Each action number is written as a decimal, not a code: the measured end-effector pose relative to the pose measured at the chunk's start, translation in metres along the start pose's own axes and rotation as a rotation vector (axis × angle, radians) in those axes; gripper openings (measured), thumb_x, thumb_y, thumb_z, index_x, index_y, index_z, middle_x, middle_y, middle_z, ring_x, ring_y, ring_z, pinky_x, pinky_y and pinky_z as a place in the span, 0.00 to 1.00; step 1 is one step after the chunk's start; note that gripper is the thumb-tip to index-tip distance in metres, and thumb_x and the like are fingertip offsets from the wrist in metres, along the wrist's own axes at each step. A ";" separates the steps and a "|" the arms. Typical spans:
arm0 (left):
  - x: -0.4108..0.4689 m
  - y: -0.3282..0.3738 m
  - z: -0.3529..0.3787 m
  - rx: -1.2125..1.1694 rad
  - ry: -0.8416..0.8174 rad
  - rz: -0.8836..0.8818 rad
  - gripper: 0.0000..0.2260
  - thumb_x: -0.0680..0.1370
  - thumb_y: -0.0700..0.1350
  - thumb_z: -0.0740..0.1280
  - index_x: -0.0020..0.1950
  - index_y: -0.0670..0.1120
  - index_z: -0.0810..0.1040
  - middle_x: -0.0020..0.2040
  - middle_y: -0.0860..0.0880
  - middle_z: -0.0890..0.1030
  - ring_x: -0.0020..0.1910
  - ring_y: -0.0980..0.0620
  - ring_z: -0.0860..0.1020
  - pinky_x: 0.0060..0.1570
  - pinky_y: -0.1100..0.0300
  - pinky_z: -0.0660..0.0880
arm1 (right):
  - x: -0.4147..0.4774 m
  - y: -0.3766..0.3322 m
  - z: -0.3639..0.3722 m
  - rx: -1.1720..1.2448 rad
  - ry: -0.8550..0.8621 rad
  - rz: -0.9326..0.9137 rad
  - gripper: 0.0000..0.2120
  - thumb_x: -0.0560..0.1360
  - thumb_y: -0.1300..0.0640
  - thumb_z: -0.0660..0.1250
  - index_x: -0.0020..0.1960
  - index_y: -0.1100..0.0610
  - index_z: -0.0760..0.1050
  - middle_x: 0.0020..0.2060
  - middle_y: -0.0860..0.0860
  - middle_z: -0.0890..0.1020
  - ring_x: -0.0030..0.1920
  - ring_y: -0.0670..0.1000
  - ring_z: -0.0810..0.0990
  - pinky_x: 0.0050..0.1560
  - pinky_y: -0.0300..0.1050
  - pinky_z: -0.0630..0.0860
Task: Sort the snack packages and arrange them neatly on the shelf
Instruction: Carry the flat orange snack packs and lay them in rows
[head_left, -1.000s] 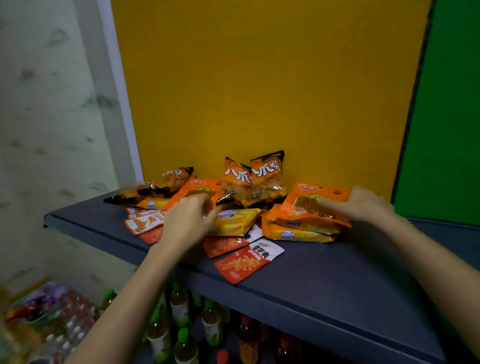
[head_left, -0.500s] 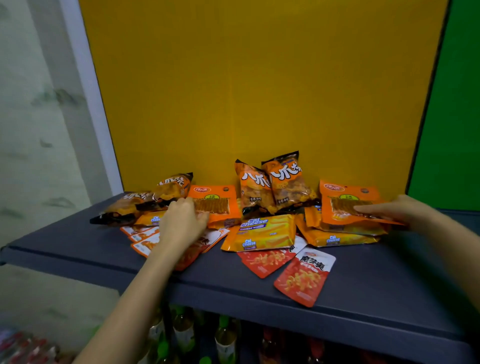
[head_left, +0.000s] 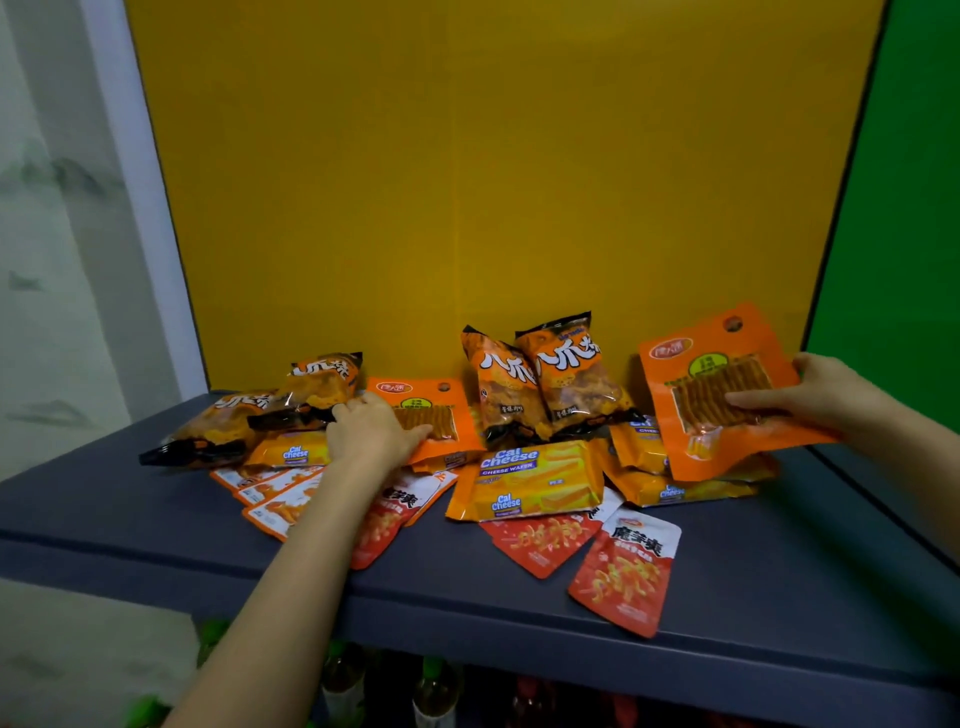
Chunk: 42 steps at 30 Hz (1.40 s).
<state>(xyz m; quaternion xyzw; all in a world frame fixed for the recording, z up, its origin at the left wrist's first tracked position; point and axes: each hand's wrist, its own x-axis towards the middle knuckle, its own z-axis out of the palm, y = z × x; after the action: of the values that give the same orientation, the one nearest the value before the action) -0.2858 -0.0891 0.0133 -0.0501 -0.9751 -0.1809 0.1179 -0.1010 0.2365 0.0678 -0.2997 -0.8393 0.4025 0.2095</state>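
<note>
Snack packages lie in a heap on a dark grey shelf (head_left: 779, 571). My right hand (head_left: 810, 402) grips a flat orange pouch (head_left: 691, 374) by its right side and holds it tilted up above yellow Cal Cheese packs (head_left: 670, 491). My left hand (head_left: 371, 428) lies on a second orange pouch (head_left: 447, 410) flat on the shelf, fingers curled over its left edge. Two puffy orange-and-black bags (head_left: 545, 384) stand against the yellow back panel; two more (head_left: 270, 405) lie at the left. A Cal Cheese wafer pack (head_left: 524, 480) and red sachets (head_left: 626, 571) lie in front.
A yellow panel (head_left: 493, 182) backs the shelf and a green panel (head_left: 904, 208) stands to the right. Small orange-and-white sachets (head_left: 270, 493) lie under my left forearm. Bottles (head_left: 436, 691) stand on the level below. Bare shelf surface shows at front left and far right.
My right hand has lifted its orange pouch off the yellow packs and tilted it upright. My left hand has slid right onto the other orange pouch. The camera has moved closer.
</note>
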 end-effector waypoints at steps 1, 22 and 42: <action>0.002 0.001 0.001 -0.049 0.003 -0.004 0.42 0.71 0.62 0.67 0.72 0.36 0.57 0.71 0.37 0.65 0.70 0.38 0.64 0.65 0.47 0.66 | -0.001 -0.001 0.001 -0.004 0.038 -0.022 0.19 0.66 0.57 0.77 0.52 0.58 0.73 0.43 0.57 0.80 0.40 0.57 0.80 0.43 0.48 0.76; 0.003 -0.005 -0.019 -0.775 -0.237 -0.019 0.16 0.71 0.37 0.73 0.57 0.38 0.76 0.48 0.43 0.77 0.45 0.46 0.75 0.46 0.57 0.69 | -0.030 0.000 0.026 0.323 0.028 -0.091 0.16 0.67 0.56 0.76 0.53 0.57 0.78 0.41 0.54 0.83 0.29 0.49 0.82 0.31 0.41 0.79; -0.093 0.131 -0.062 -1.181 -0.230 0.245 0.07 0.70 0.36 0.72 0.38 0.46 0.77 0.27 0.52 0.82 0.24 0.56 0.78 0.26 0.68 0.75 | -0.082 0.097 -0.110 0.467 0.097 0.020 0.12 0.70 0.54 0.72 0.52 0.56 0.78 0.43 0.54 0.84 0.32 0.48 0.83 0.37 0.41 0.80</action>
<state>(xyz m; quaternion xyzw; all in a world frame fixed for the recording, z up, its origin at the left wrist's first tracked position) -0.1640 0.0054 0.0907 -0.2378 -0.7039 -0.6691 -0.0160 0.0572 0.2902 0.0455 -0.2704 -0.7095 0.5726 0.3093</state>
